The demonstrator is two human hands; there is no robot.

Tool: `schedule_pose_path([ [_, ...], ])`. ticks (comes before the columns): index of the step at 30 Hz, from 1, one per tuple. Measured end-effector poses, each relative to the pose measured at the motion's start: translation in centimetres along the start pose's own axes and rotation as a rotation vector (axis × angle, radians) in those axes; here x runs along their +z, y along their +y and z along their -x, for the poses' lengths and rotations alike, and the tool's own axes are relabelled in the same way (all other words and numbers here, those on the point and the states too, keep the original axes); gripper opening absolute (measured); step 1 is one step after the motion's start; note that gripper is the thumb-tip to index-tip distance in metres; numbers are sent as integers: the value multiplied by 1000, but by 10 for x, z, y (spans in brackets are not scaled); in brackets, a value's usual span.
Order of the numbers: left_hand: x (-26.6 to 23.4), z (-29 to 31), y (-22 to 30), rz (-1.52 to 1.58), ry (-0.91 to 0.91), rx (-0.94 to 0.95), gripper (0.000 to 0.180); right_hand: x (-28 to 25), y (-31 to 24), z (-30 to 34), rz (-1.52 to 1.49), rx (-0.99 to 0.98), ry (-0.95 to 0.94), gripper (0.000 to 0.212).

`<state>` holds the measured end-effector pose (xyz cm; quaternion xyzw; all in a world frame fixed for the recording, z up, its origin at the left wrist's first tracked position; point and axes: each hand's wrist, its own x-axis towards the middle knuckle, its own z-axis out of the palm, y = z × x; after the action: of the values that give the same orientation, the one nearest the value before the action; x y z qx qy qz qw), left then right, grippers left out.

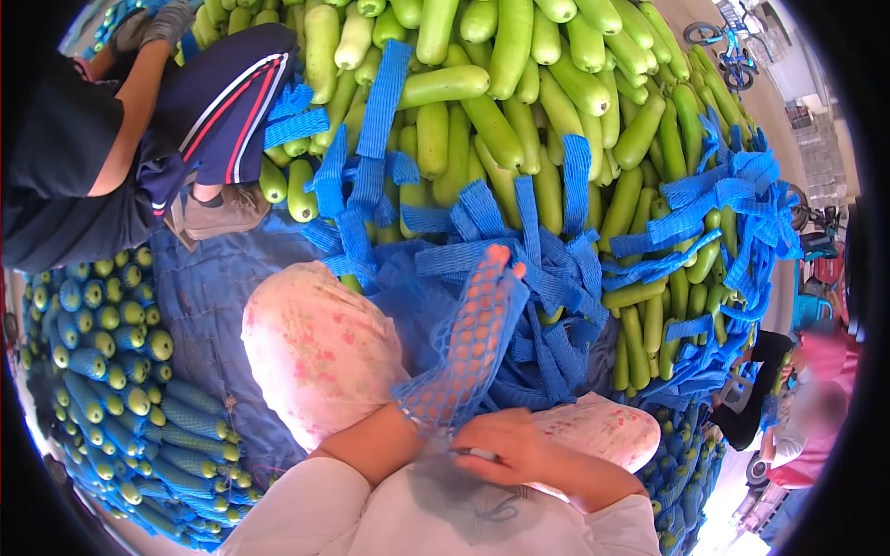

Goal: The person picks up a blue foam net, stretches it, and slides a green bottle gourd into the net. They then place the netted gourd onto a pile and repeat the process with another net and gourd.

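- The left hand (475, 320) is pushed inside a blue foam net sleeve (459, 357), fingers straight and together, the fingertips (501, 252) poking out of the sleeve's far end.
- The sleeve is stretched over that hand from the wrist upward, its mesh spread so skin shows through it.
- The right hand (505, 443) is closed on the sleeve's lower edge near the left wrist, fingers curled, pinching the net.
- Both hands sit above the person's lap, between two knees in pale flowered cloth (320, 347).
- Just beyond the hands lies a loose heap of flat blue net sleeves (547, 269), spread over a large pile of long green gourds (505, 83).
- To the left, gourds already in blue sleeves (120, 389) are stacked in rows on a blue cloth (209, 296).
- Another person in dark trousers with striped sides (218, 102) crouches at upper left, a shoe (222, 211) on the cloth.
- A further person in pink (816, 408) sits at the right edge.
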<state>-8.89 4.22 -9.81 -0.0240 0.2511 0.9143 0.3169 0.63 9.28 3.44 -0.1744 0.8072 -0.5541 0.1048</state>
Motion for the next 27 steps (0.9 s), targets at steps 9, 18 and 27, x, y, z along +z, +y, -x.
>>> schedule_pose_path([
  [9, 21, 1, -1, -210, -27, -147, 51, -154, 183, -142, 777, 405, 608, 65],
  [18, -22, -7, -56, 399, 187, -129, 59, -174, 225, -221, 763, 888, 215, 84],
  [27, 13, 11, -50, -410, 82, -64, 68, -103, 140, -25, -1257, 605, 514, 61],
])
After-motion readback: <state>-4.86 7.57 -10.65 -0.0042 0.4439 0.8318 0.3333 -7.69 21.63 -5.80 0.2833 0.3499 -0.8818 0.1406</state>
